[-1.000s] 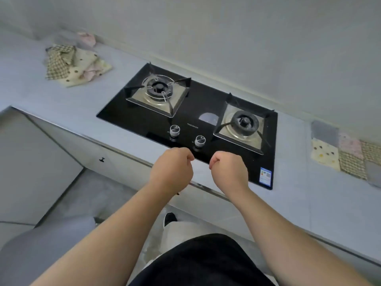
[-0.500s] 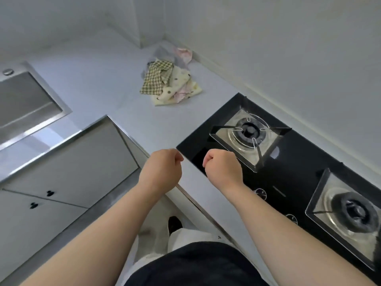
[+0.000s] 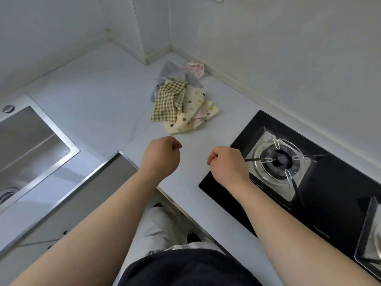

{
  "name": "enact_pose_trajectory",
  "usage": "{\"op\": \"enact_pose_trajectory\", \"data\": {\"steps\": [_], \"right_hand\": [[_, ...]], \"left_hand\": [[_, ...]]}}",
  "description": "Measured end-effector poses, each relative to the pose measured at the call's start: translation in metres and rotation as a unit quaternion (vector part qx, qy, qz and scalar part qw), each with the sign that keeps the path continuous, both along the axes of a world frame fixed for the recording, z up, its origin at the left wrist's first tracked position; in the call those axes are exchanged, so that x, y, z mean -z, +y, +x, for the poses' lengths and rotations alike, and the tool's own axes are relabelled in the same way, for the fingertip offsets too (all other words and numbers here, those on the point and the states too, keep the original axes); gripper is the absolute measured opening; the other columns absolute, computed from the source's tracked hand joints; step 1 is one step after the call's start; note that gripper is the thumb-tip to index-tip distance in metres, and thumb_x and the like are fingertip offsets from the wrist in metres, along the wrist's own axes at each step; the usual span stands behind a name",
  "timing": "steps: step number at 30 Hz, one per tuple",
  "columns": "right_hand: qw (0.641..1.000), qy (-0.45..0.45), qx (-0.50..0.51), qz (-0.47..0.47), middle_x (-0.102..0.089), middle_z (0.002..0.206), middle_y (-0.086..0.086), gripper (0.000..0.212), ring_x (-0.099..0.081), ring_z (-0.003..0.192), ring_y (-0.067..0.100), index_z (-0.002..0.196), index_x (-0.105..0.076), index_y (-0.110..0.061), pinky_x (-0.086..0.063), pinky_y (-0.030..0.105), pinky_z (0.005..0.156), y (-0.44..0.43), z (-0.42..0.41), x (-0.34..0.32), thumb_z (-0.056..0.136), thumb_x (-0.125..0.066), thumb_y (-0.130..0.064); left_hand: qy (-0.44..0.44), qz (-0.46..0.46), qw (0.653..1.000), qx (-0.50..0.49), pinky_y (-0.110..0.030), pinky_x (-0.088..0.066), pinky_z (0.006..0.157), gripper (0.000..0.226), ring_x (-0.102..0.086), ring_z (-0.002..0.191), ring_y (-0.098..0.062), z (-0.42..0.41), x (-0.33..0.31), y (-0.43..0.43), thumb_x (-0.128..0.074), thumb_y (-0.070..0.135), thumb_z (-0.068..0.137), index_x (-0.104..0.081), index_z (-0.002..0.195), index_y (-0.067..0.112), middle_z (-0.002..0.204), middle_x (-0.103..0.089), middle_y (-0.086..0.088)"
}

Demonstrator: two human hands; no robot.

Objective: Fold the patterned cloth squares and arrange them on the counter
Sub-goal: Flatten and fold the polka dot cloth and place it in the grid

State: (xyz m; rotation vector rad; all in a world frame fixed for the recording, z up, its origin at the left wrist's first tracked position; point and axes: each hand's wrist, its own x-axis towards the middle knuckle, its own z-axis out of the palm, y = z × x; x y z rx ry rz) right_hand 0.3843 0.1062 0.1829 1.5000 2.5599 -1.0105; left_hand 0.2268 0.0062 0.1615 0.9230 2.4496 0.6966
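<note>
One heap of cloth squares, their number unclear. Two burners, one sink. Two hands: left hand, right hand.

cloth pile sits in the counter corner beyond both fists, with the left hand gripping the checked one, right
No: in the head view the left hand grips nothing; it hovers curled, short of the checked cloth. The rest is right.

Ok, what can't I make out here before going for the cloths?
Head view:
Cloth pile: number of squares unclear; they overlap and hide each other.
Sink: cut off by the left edge.
Second burner: cut off by the right edge.
Left hand, right hand: palms turned from the camera.
</note>
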Motion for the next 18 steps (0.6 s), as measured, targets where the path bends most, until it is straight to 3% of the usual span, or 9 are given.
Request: {"op": "enact_pose_trajectory", "data": {"steps": [3, 8, 13, 18], "right_hand": [[1.0, 0.003, -0.024, 0.0, -0.067, 0.088, -0.006, 0.032, -0.062, 0.08, 0.017, 0.085, -0.071, -0.021, -0.055, 0.032, 0.069, 0.006, -0.049, 0.004, 0.088, -0.044, -0.004], [0.999, 0.019, -0.038, 0.025, -0.069, 0.103, -0.003, 0.028, -0.061, 0.093, 0.019, 0.095, -0.074, -0.023, -0.054, 0.035, 0.077, 0.017, -0.157, 0.016, 0.091, -0.049, -0.009], [1.0, -0.013, 0.018, 0.015, -0.071, 0.11, -0.003, 0.029, -0.065, 0.097, 0.02, 0.107, -0.074, -0.024, -0.058, 0.037, 0.08, 0.03, -0.241, 0.021, 0.093, -0.053, -0.009], [0.998, -0.045, 0.05, 0.005, -0.07, 0.112, 0.0, 0.028, -0.065, 0.097, 0.022, 0.108, -0.073, -0.023, -0.059, 0.039, 0.08, 0.034, -0.276, 0.024, 0.093, -0.054, -0.008]], "left_hand": [[-0.003, 0.004, 1.0, -0.001, -0.025, -0.046, 0.068, 0.026, -0.062, 0.091, -0.013, -0.049, 0.01, 0.02, -0.05, 0.014, 0.096, -0.072, 0.104, 0.023, 0.109, -0.069, 0.006], [-0.039, 0.012, 0.999, -0.012, -0.031, -0.055, 0.079, 0.028, -0.07, 0.092, -0.021, -0.154, 0.034, 0.048, -0.048, 0.012, 0.092, -0.072, 0.106, 0.018, 0.106, -0.073, -0.001], [-0.046, -0.002, 0.998, 0.044, -0.036, -0.053, 0.097, 0.039, -0.064, 0.114, -0.025, -0.248, 0.045, 0.084, -0.046, 0.008, 0.095, -0.066, 0.127, 0.014, 0.131, -0.065, -0.006], [-0.073, -0.024, 0.991, 0.109, -0.029, -0.048, 0.094, 0.037, -0.059, 0.121, -0.026, -0.287, 0.062, 0.114, -0.048, 0.01, 0.097, -0.066, 0.13, 0.017, 0.138, -0.06, -0.005]]}}
